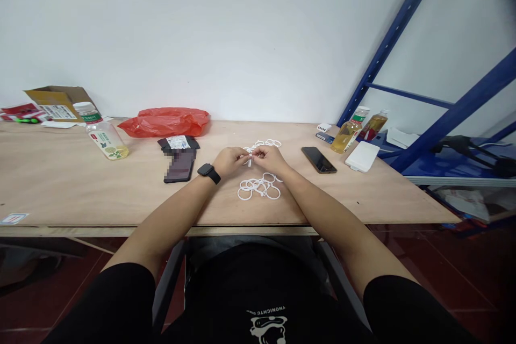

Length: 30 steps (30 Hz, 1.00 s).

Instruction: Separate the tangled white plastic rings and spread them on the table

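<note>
My left hand (229,161) and my right hand (271,158) meet over the middle of the plywood table (60,183), fingers pinched together on a small white plastic ring (250,158) held between them. A black smartwatch (208,172) sits on my left wrist. Just below my hands lies a linked cluster of white rings (260,187). Several more white rings (266,144) lie in a loose heap behind my hands.
A dark phone (319,159) and a white flat box (362,156) lie to the right, with two bottles (350,132) behind. Left are a black packet (179,159), a clear bottle (104,134), a red bag (167,122) and a cardboard box (56,102). Blue shelving (451,118) stands right.
</note>
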Tool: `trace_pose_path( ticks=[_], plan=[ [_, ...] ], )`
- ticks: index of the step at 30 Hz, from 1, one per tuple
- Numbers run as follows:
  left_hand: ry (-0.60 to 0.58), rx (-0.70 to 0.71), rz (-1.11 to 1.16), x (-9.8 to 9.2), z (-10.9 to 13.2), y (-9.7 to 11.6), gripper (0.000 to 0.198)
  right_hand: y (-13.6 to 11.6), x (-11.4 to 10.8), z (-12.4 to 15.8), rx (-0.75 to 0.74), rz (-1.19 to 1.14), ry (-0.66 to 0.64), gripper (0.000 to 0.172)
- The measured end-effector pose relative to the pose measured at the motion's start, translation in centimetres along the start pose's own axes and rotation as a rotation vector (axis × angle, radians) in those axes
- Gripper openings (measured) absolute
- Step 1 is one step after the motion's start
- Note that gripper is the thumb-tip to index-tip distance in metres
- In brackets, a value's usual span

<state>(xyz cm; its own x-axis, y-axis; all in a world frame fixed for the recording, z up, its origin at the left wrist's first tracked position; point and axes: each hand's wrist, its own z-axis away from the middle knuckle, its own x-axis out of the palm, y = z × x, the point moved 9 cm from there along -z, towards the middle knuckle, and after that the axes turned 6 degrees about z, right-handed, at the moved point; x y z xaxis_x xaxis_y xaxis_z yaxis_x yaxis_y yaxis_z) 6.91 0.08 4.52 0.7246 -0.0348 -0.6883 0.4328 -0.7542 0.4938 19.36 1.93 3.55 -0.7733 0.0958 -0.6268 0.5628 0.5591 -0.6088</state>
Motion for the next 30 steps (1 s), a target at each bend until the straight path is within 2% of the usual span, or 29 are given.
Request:
trace_pose_path(
  ticks=[8,13,15,17,19,21,23,26,30],
  plan=[
    [0.046,-0.006,-0.014,-0.2,0.0,-0.2,0.03,-0.9,0.0,0.2,-0.044,0.077,-0.003,0.011],
    [0.075,-0.055,0.027,-0.5,0.0,-0.8,0.031,-1.0,-1.6,-0.2,-0.095,0.369,0.053,0.013],
    [-0.003,-0.095,0.092,0.3,0.1,-1.1,0.035,-0.4,-2.2,-0.4,-0.075,0.504,0.057,0.017],
    [-0.16,-0.122,0.165,1.9,0.4,-1.0,0.039,0.4,-2.3,-0.4,-0.036,0.588,0.023,0.024],
    [-0.312,-0.124,0.193,3.4,0.9,-0.3,0.045,1.2,-2.2,-0.4,0.0,0.61,-0.016,0.029],
    [-0.404,-0.105,0.187,4.4,1.3,0.5,0.049,1.6,-2.1,-0.5,0.026,0.59,-0.023,0.03],
    [-0.458,-0.08,0.196,5.1,1.4,1.4,0.047,1.7,-2.1,-0.5,0.038,0.555,-0.012,0.028],
    [-0.487,-0.067,0.242,5.5,1.4,1.8,0.033,1.4,-2.1,-0.5,0.041,0.515,-0.009,0.025],
    [-0.464,-0.128,0.299,5.4,1.3,0.7,0.027,1.2,-2.1,-0.5,0.041,0.482,-0.006,0.022]
  ],
)
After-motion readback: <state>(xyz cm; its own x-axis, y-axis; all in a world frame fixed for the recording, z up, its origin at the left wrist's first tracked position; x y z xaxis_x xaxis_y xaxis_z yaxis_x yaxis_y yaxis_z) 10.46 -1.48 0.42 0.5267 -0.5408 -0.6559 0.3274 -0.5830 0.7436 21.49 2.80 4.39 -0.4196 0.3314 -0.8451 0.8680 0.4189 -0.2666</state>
